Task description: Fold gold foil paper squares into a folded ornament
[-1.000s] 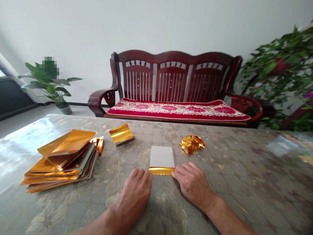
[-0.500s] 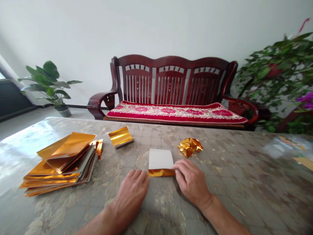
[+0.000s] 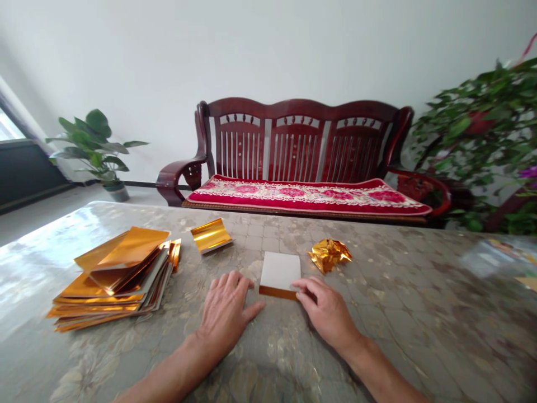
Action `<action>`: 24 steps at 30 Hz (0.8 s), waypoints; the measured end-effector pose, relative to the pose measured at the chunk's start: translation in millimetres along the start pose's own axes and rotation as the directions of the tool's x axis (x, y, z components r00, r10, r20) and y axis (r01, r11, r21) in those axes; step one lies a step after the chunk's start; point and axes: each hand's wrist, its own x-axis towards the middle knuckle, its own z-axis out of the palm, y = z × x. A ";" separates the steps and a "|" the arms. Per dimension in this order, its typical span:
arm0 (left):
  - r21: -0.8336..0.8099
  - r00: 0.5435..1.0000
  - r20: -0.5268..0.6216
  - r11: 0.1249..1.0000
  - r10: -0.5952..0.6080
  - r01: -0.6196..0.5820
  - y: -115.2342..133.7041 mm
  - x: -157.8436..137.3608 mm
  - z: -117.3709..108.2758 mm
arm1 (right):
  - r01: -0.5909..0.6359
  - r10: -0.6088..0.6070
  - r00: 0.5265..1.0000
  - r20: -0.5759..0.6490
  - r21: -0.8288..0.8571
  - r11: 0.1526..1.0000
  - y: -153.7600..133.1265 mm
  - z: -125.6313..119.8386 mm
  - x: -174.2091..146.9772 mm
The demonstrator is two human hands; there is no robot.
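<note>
Change: gold band along the near edge of the folded sheet (image 3: 280, 272) is thinner than half a second ago, now a narrow amber strip; the white face above it is shorter and squarer.
Left hand (image 3: 226, 310): has slid up beside the sheet's left side, palm down on the table (image 3: 419, 313), fingers spread, thumb angled toward the sheet's near left corner.
Right hand (image 3: 329, 313): fingers pressed together, tips resting on the sheet's near right corner; I cannot tell whether it pinches the edge.
Folded sheet: stiff paper, matte white on top, mirror-gold underneath, roughly square, lying flat near the middle of the table toward its near edge.
Stack of gold sheets (image 3: 115, 277): glossy foil rectangles, fanned and slightly curled, toward the table's left edge.
Curved gold piece (image 3: 211, 235): small, bowed, shiny, beyond the stack toward the far edge.
Crumpled foil (image 3: 329, 253): creased gold wad, just right of the folded sheet.
Table: glossy, marbled grey-brown with a tile-like pattern.
Bench (image 3: 302, 162): dark red carved wood, slatted back, red floral cushion, behind the table.
</note>
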 end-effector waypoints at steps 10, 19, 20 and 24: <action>-0.519 0.995 0.020 0.849 -0.102 0.098 15.5 6.6 13.7 | -0.031 0.019 0.999 0.044 0.293 0.956 -6.8 9.1 -3.4; -0.369 0.967 -0.255 0.922 0.016 -0.112 12.3 5.8 12.0 | 0.149 -0.141 0.988 -0.059 0.158 0.976 -19.8 3.9 -6.7; -0.238 0.949 -0.284 0.949 0.135 -0.206 11.5 5.0 8.2 | 0.208 -0.196 0.974 -0.110 0.111 0.972 -20.5 1.2 -8.2; 0.075 0.896 -0.260 0.933 0.360 -0.353 15.4 -0.1 -2.3 | 0.407 -0.416 0.894 -0.168 -0.087 0.909 -27.0 -9.0 -13.1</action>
